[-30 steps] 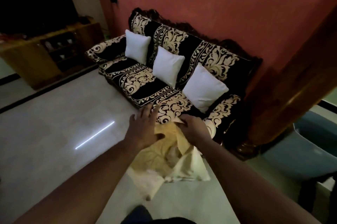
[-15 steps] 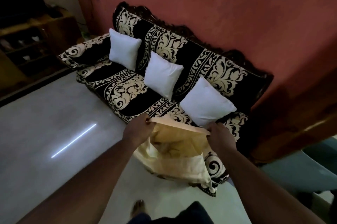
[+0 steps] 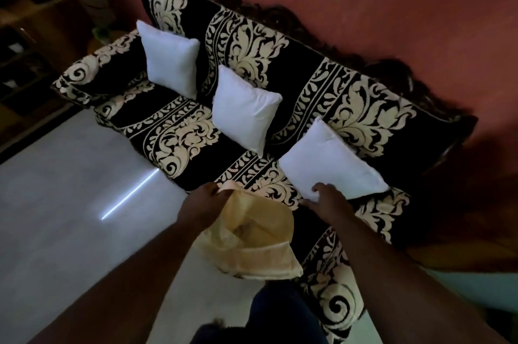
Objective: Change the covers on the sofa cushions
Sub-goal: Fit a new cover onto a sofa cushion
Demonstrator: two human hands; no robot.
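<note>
The sofa cushions, three plain white square fabric pads with no covers on them, lean in a row against the backrest, and the nearest white cushion (image 3: pixel 330 170) is the one now being reached. The fingers (image 3: pixel 318 189) of the right hand (image 3: pixel 326 200) lie on its lower front corner; they look bent over the edge, but whether they have truly closed on it cannot be told. Half a second ago this hand held one side of the pale yellow satin cushion cover (image 3: pixel 252 242); it has let go and crossed to the cushion. The left hand (image 3: pixel 203 203) keeps the cover alone, its fingers pinched on the rim of the mouth, so the cover hangs open like a bag just beside the seat's front edge, in front of the person's knees. That reads as the switch from spreading the cover to fetching its filling: the step in hand is most likely lifting this cushion to feed it, corner first, into the mouth. The middle white cushion (image 3: pixel 244 111) and the far white cushion (image 3: pixel 169 59) wait untouched on the black sofa with cream floral scrollwork (image 3: pixel 179 144), which stands against a red wall (image 3: pixel 392 7) on a pale glossy floor (image 3: pixel 70 189).
</note>
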